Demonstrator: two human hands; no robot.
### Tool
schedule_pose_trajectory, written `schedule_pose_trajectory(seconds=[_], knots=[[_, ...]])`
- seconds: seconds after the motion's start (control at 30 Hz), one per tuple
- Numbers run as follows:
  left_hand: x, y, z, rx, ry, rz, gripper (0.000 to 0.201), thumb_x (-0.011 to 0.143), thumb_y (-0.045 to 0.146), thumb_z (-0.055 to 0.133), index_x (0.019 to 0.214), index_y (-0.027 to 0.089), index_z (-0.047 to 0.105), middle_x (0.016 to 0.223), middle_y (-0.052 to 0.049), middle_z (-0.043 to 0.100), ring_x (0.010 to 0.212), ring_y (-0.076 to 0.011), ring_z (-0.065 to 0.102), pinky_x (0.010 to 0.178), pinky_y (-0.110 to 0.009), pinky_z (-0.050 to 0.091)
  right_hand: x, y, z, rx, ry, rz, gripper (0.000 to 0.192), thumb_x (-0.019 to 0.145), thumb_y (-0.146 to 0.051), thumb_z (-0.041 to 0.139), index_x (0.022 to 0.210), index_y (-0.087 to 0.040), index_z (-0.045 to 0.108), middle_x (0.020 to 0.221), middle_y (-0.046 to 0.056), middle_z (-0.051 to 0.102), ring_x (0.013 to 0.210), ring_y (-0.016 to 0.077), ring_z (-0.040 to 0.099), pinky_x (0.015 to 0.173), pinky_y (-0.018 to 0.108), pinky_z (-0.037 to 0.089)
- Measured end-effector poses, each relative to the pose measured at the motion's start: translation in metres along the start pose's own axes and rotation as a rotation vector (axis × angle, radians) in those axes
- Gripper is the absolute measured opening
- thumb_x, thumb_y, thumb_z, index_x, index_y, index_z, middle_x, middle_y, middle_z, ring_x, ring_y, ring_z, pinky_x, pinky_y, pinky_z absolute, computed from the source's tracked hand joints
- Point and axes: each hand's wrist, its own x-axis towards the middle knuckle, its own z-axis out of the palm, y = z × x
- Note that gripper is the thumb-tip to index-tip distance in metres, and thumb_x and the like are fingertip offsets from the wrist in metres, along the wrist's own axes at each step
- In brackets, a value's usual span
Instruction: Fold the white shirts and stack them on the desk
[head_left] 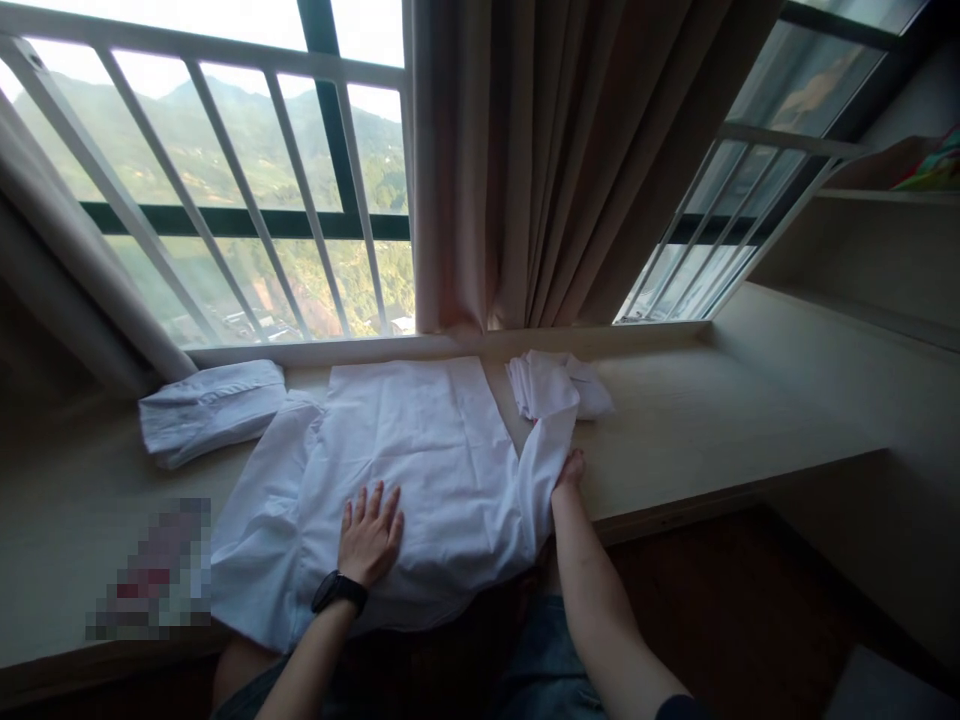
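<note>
L hand [371, 535] is resting palm-down on the near half of the white shirt [420, 440], its fingers spread, straight & pointing away from the wearer, gripping nothing; the L forearm is reaching in from below, w/ a watch [339, 592] circling the wrist. R hand [571, 468] is touching the outer edge of the sleeve [551, 430] at R, its forearm slanting up & inward; the fingers are partly hidden, so can't tell if they're gripping.

Shirt is lying spread on the table [720, 410], btwn wearer & window [247, 190], its long axis running approx. from wearer toward window. Its straight edge is facing the window; its curved edge is facing the wearer & hanging past the table's front. Folded cloth [217, 405] is lying just beside it at far L, long axis running roughly L–R; bundle [592, 390] is sitting at far R, partly behind the sleeve.
</note>
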Motion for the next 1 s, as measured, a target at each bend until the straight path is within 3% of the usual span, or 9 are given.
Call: schedule_pose_trajectory(seconds=[0.13,0.33,0.47,0.57,0.67,0.77,0.87,1.0], knots=[[-0.001,-0.001,0.006,0.008,-0.055,-0.030,0.056,0.099,0.045,0.035,0.153,0.031,0.038,0.163,-0.004,0.027,0.150,-0.0336,0.022,0.120,-0.056,0.014,0.003,-0.032,-0.017,0.105,0.005,-0.053,0.070,0.093,-0.070,0.017,0.106,-0.019,0.064,0.095,0.010,0.072,0.098,0.0229,0.069,0.088,0.038,0.055],[0.001,0.002,0.005,0.026,-0.084,-0.050,0.057,0.099,0.045,0.036,0.154,0.031,0.036,0.164,-0.004,0.025,0.151,-0.0328,0.021,0.121,-0.055,0.012,0.005,-0.105,-0.066,0.310,-0.029,-0.338,0.068,0.082,-0.072,0.045,0.125,-0.022,0.062,0.122,0.010,0.067,0.112,0.0249,0.065,0.093,0.040,0.053],[0.002,0.002,0.005,0.056,-0.083,-0.043,0.057,0.100,0.045,0.033,0.155,0.030,0.035,0.164,-0.004,0.025,0.151,-0.0325,0.021,0.121,-0.054,0.013,0.007,-0.133,-0.095,0.300,0.036,-0.360,0.054,0.077,-0.044,0.067,0.125,-0.020,0.063,0.117,0.007,0.069,0.104,0.0226,0.067,0.093,0.038,0.053],[0.003,0.002,0.005,0.067,-0.087,-0.040,0.057,0.100,0.046,0.031,0.155,0.030,0.034,0.164,-0.004,0.025,0.151,-0.0326,0.021,0.120,-0.054,0.014,0.008,-0.140,-0.120,0.264,0.142,-0.289,0.064,0.066,-0.015,0.069,0.128,-0.026,0.061,0.109,0.001,0.070,0.095,0.0181,0.068,0.093,0.037,0.053],[0.003,0.002,0.005,0.060,-0.091,-0.042,0.057,0.101,0.046,0.031,0.155,0.030,0.033,0.164,-0.005,0.026,0.150,-0.0324,0.021,0.120,-0.054,0.014,0.007,-0.145,-0.151,0.244,0.237,-0.284,0.070,0.064,-0.009,0.065,0.129,-0.033,0.058,0.109,-0.003,0.070,0.093,0.0168,0.068,0.092,0.041,0.053],[0.003,0.003,0.004,0.056,-0.090,-0.040,0.057,0.101,0.046,0.031,0.155,0.030,0.033,0.164,-0.006,0.026,0.150,-0.0326,0.022,0.120,-0.054,0.013,0.003,-0.160,-0.178,0.235,0.288,-0.369,0.060,0.065,-0.008,0.064,0.121,-0.030,0.061,0.109,-0.003,0.069,0.094,0.0151,0.066,0.092,0.039,0.053],[0.003,0.003,0.004,0.064,-0.086,-0.039,0.057,0.100,0.046,0.032,0.155,0.031,0.033,0.164,-0.005,0.026,0.150,-0.0323,0.022,0.120,-0.054,0.014,0.000,-0.190,-0.187,0.207,0.241,-0.457,0.051,0.065,-0.006,0.065,0.111,-0.027,0.064,0.110,-0.003,0.068,0.096,0.0151,0.066,0.088,0.036,0.055],[0.003,0.003,0.004,0.070,-0.084,-0.036,0.057,0.101,0.046,0.030,0.155,0.031,0.034,0.164,-0.005,0.027,0.150,-0.0326,0.022,0.120,-0.054,0.014,0.002,-0.238,-0.175,0.077,0.067,-0.512,0.046,0.067,-0.010,0.068,0.108,-0.029,0.066,0.123,0.000,0.064,0.097,0.0179,0.067,0.081,0.037,0.057]])
